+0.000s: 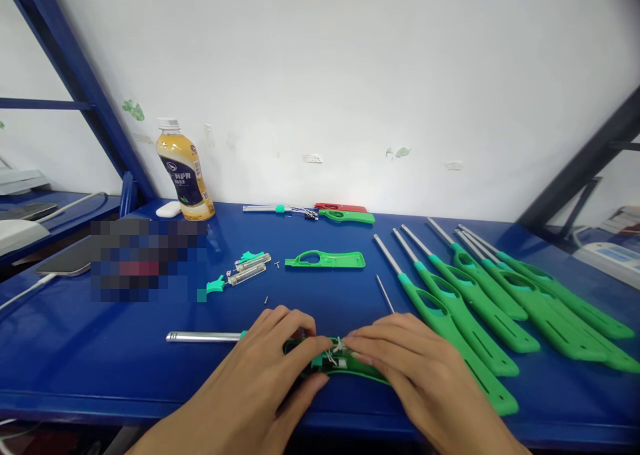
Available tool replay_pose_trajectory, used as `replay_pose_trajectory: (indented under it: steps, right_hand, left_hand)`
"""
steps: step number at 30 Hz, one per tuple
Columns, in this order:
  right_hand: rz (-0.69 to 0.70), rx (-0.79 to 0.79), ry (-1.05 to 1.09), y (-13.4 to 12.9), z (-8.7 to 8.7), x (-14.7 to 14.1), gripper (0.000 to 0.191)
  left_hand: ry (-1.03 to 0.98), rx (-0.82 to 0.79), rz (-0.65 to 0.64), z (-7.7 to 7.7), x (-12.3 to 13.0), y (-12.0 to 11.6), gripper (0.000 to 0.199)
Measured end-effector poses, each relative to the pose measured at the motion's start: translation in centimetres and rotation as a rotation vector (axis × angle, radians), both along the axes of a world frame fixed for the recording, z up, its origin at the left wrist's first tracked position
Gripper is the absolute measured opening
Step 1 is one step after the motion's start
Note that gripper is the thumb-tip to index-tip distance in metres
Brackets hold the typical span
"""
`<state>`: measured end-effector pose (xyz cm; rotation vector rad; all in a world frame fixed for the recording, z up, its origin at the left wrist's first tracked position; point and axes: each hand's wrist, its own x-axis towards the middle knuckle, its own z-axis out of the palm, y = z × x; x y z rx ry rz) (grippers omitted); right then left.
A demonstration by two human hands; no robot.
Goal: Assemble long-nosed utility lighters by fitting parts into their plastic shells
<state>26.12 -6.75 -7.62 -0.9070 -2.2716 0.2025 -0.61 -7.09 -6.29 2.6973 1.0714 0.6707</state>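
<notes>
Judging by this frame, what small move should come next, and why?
Probably tuck the white wires flat into the open green shell: they lie exposed between the left hand and right hand, and a separate shell half lies on the table beyond.

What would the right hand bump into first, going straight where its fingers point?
Probably the small whitish part over the open green lighter casing, then the left hand; depth is unclear.
</notes>
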Motion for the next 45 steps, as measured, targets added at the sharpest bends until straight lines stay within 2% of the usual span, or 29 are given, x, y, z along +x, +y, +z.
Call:
replay_pose_trajectory:
  steps: [7, 12, 19, 23, 36, 45]
  right_hand:
    - [0.019, 0.021, 0.031, -0.02, -0.03, -0.04, 0.032]
    - [0.025, -0.027, 0.043, -0.19, -0.06, -0.24, 0.038]
    - [0.037, 0.004, 0.102, -0.23, 0.5, -0.34, 0.028]
    - [0.04, -0.013, 0.101, -0.22, 0.6, -0.4, 0.032]
    - [0.033, -0.08, 0.084, -0.24, 0.42, -0.25, 0.044]
    - [0.033, -0.115, 0.07, -0.12, 0.01, -0.02, 0.04]
  left_hand:
    - [0.024, -0.01, 0.002, 0.05, -0.03, 0.15, 0.045]
    - [0.012, -0.038, -0.016, 0.35, 0.02, 0.14, 0.043]
    - [0.002, -0.062, -0.014, 0.08, 0.03, 0.14, 0.045]
    - [0.005, -0.068, -0.01, 0.04, 0.04, 0.1, 0.045]
    - [0.019, -0.064, -0.021, 0.25, -0.01, 0.11, 0.046]
    - [0.017, -0.051, -0.007, 0.33, 0.07, 0.0, 0.045]
